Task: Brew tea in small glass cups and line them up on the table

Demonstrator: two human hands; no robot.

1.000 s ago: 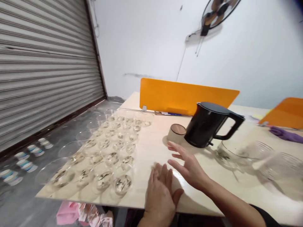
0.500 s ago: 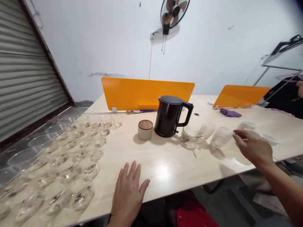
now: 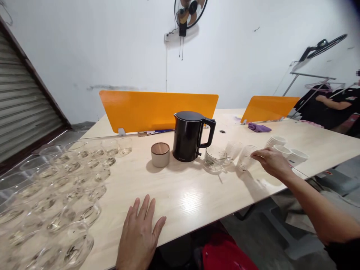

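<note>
My left hand (image 3: pixel 139 234) rests palm down near the table's front edge, fingers spread, holding nothing. At the right, my right hand (image 3: pixel 271 161) has its fingers pinched together at the rim of a stack of clear plastic cups (image 3: pixel 245 159); its fingertips are partly hidden. Beside this stack are another clear cup (image 3: pixel 233 152) and a ribbed glass bowl (image 3: pixel 215 156) with a thin stick-like tool in it. White paper cups (image 3: pixel 298 157) stand just behind my right hand. Rows of clear cups (image 3: pixel 75 245) with dark bits in the bottom cover the table's left side.
A black electric kettle (image 3: pixel 186 138) stands mid-table beside a beige canister with a wooden lid (image 3: pixel 160 155). Orange dividers (image 3: pixel 157 110) line the back. A purple cloth (image 3: pixel 259 128) lies at the back right. Another person (image 3: pixel 334 107) is at the far right.
The view has swung right. My hands have separated: the left lies flat on the table, while the right has reached over to the clear cup stack.
</note>
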